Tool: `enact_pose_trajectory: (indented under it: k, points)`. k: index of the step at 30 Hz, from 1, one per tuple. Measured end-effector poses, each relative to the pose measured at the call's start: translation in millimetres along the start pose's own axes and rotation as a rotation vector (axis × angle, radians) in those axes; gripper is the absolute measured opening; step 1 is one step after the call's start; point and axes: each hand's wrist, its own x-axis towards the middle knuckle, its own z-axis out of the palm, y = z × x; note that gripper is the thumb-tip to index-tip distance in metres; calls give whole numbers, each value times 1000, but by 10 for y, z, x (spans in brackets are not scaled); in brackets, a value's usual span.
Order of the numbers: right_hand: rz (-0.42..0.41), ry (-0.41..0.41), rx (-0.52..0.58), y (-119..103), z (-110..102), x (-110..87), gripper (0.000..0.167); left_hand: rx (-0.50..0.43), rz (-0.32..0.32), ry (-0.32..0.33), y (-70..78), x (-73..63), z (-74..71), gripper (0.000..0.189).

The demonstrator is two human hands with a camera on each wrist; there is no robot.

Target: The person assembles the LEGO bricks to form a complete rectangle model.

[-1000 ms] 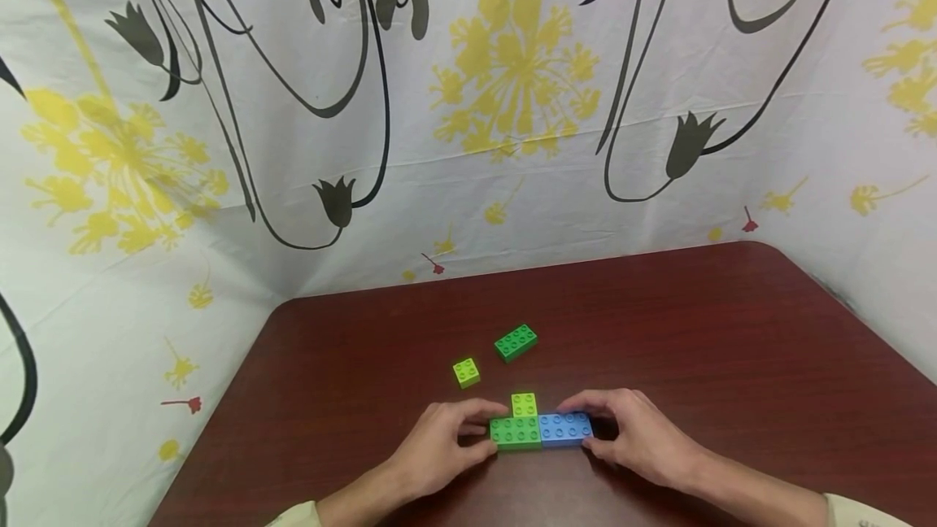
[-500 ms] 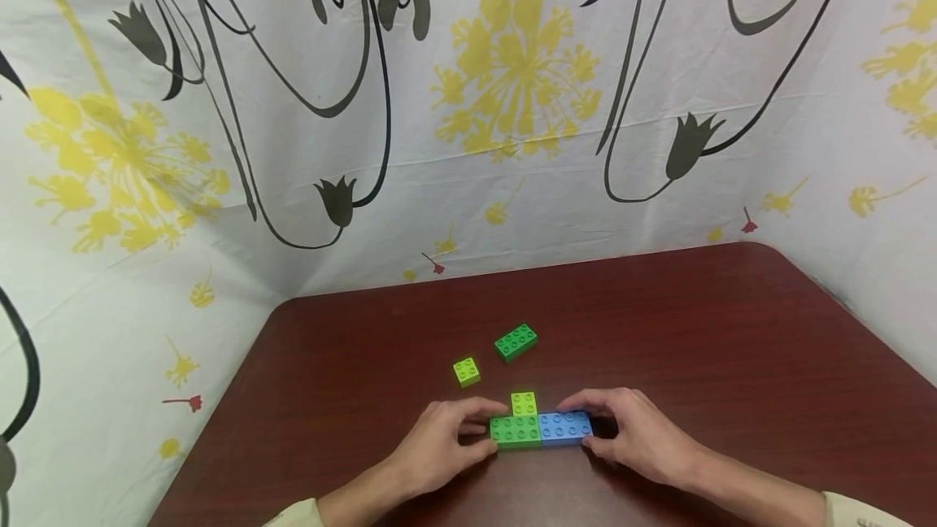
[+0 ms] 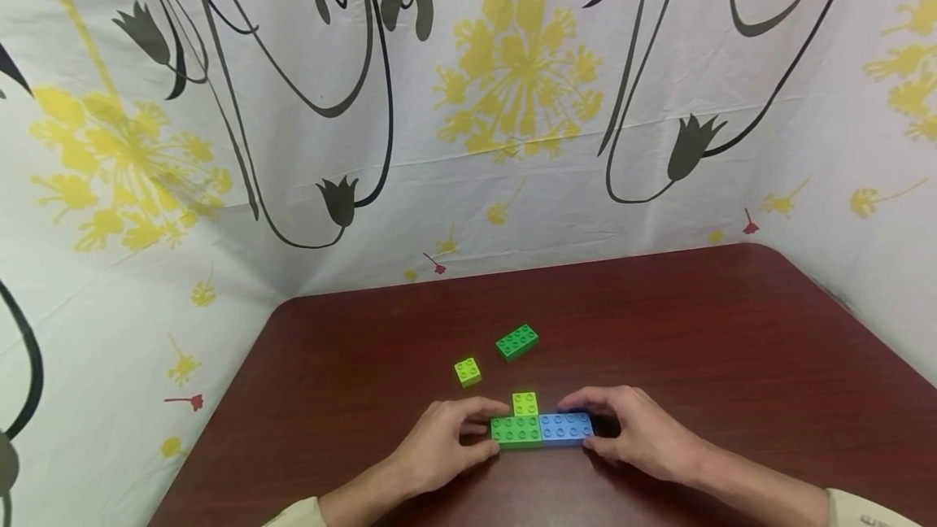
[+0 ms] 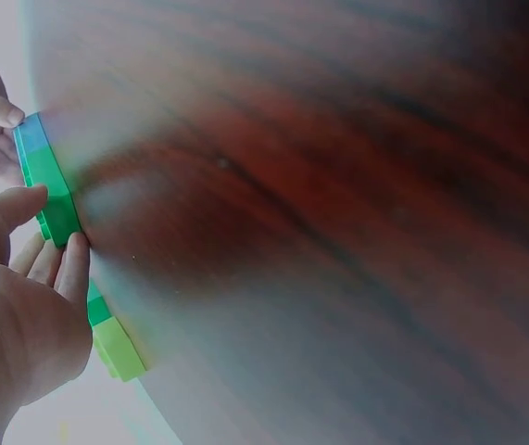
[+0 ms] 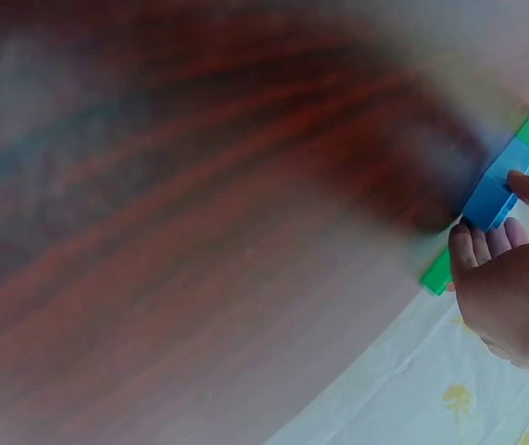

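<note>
A green toy building brick and a blue building brick lie end to end on the table. Behind the green one sits a small lime brick, touching it. My left hand holds the green brick's left end, thumb at the front and fingers behind. At the other end my right hand holds the blue brick between thumb and fingers. Both wrist views show these grips, on the green brick and on the blue brick. Whether the bricks are joined cannot be seen.
Farther back on the dark red-brown table lie a loose lime brick and a darker green brick, apart from each other. A white patterned cloth hangs behind the table and along its sides.
</note>
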Motion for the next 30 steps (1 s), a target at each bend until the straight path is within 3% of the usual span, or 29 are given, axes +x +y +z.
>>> enact_pose_trajectory:
  k: [9, 19, 30]
  points:
    - [-41, -20, 55, -13, -80, 42, 46, 3, 10, 7, -12, -4, 7, 41]
    - [-101, 127, -62, -45, -199, 257, 58, -2, 8, 3, -21, 8, 0, 41]
    - [-86, 57, -156, 73, -251, 688, 83, 8, 21, 10, -5, -1, 7, 41]
